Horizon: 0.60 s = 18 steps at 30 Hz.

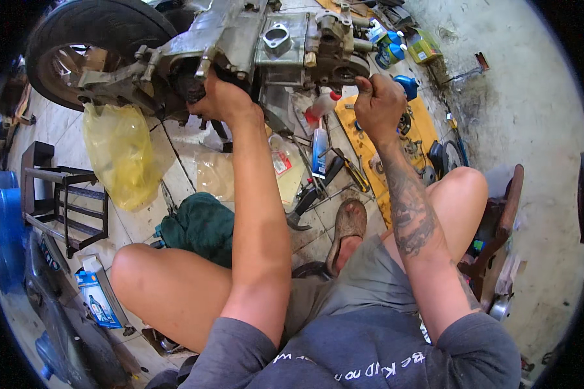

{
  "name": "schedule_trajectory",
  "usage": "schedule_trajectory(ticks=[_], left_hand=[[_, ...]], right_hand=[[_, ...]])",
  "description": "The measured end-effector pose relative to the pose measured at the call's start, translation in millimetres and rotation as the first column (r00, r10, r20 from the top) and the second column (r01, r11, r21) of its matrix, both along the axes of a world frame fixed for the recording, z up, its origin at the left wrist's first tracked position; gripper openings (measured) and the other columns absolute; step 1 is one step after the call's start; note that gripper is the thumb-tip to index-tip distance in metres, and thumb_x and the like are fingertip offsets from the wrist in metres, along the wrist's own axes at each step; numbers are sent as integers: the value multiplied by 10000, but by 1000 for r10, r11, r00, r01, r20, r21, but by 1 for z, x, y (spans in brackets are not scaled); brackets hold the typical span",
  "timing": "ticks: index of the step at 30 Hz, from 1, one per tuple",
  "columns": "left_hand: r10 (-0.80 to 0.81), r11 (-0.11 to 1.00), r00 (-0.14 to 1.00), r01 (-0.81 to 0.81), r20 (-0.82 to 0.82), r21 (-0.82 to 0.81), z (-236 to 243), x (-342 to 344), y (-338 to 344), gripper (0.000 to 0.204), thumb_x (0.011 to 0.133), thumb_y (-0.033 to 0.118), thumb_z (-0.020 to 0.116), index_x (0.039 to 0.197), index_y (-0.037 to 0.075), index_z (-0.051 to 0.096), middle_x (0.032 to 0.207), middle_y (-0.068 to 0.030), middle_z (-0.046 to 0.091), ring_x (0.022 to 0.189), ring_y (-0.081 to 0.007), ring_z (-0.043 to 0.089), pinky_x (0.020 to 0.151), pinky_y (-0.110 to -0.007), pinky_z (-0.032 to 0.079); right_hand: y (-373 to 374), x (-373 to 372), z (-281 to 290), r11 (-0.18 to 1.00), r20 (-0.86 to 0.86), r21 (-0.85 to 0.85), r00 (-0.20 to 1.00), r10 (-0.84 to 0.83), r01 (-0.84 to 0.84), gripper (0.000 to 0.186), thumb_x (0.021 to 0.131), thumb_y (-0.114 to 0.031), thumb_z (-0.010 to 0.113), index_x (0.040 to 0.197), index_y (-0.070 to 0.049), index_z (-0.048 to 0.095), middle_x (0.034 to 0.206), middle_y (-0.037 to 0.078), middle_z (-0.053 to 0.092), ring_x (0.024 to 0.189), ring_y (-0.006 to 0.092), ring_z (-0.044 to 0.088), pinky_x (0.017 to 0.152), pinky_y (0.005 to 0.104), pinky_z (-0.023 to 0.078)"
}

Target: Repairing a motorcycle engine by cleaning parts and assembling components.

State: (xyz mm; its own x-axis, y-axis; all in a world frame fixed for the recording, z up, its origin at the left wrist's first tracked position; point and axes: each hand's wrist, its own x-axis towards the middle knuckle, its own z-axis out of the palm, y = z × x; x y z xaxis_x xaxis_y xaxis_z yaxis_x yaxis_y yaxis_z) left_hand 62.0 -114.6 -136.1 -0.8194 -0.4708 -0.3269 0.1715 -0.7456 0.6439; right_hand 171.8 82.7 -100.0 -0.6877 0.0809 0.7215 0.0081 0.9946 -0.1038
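A greasy metal scooter engine (233,42) lies across the top of the view, joined to a black-tyred wheel (104,29) on its left. My left hand (224,100) reaches into an opening in the engine's casing. Its fingers curl around a dark part that I cannot identify, and the casing partly hides them. At the engine's right end, my right hand (379,107) is closed, with the thumb up against the round opening of the cylinder head (350,70). Whatever its curled fingers hold is hidden. Grease darkens that thumb and the fingers.
A yellow plastic bag (123,155) hangs below the wheel. Between my legs lie a hammer (305,207), a blue-and-white tube (319,152) and a dark green cloth (204,227). Loose parts cover a yellow board (376,188) at right. A metal stool frame (65,172) stands left.
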Motion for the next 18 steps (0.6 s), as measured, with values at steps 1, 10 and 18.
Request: schedule_trajectory(ticks=[1, 10, 18], left_hand=[[4, 1000, 1000, -4, -5, -3, -3, -3, -1, 827, 809, 293, 684, 1376, -78, 211, 1315, -284, 358, 1190, -325, 457, 1016, -409, 409], [-6, 999, 996, 10, 93, -43, 3, 5, -3, 827, 811, 297, 684, 1347, -94, 188, 1318, -256, 377, 1147, -292, 491, 991, -395, 438], [-37, 999, 997, 36, -67, -23, -1, 5, 2, 679, 863, 237, 638, 1305, -48, 208, 1311, -208, 451, 1103, -256, 524, 969, -381, 461]], right_hand=[[-2, -2, -2, 1000, -5, -3, 1000, 4, -4, 341, 818, -224, 706, 627, -35, 496, 605, 149, 515, 570, 379, 505, 528, 453, 375], [4, 6, 27, 996, 226, -62, 971, 75, -63, 368, 871, -296, 667, 643, -31, 553, 588, 156, 525, 535, 347, 542, 478, 438, 388], [21, 5, 46, 995, 358, 34, 931, 73, -92, 469, 873, -447, 627, 613, -58, 589, 544, 140, 544, 527, 349, 566, 476, 431, 428]])
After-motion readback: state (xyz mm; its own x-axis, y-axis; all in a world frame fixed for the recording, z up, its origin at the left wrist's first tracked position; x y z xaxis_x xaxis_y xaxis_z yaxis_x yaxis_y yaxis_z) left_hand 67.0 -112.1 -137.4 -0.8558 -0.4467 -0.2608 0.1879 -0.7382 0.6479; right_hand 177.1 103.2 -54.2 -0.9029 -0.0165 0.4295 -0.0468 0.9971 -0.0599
